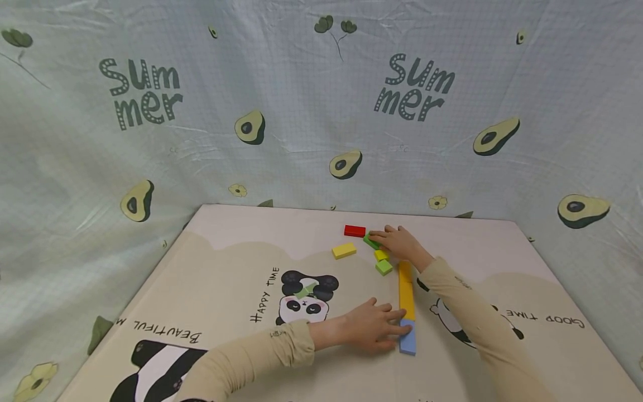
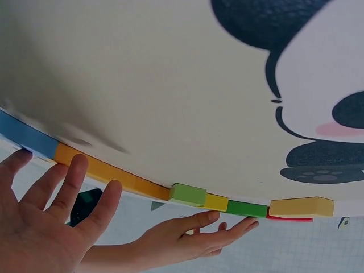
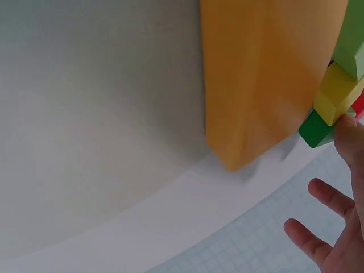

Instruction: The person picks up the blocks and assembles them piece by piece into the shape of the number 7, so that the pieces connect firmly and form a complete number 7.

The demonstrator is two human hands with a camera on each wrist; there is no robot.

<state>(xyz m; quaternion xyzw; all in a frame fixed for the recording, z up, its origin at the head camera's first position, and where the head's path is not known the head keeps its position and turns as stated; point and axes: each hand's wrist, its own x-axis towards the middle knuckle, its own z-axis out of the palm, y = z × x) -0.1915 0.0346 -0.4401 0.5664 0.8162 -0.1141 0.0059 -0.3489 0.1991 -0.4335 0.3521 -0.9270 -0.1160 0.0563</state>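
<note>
My left hand (image 1: 369, 329) is spread over the table, its fingertips at the blue block (image 1: 408, 345) and the near end of the long orange block (image 1: 406, 285). These two blocks lie end to end in a line. Farther back, my right hand (image 1: 402, 245) reaches to a green block (image 1: 370, 240), its fingers extended and touching it. A small yellow block (image 1: 381, 255) and a light green block (image 1: 384, 268) sit close by, under and beside that hand. In the right wrist view, the thumb (image 3: 348, 139) is against the yellow and green blocks.
A red block (image 1: 354, 230) lies at the back, left of the green one. A separate yellow block (image 1: 344, 251) is in front of it. Panda drawings (image 1: 303, 307) cover the tabletop. A curtain with avocado prints (image 1: 301, 100) hangs behind the table's far edge.
</note>
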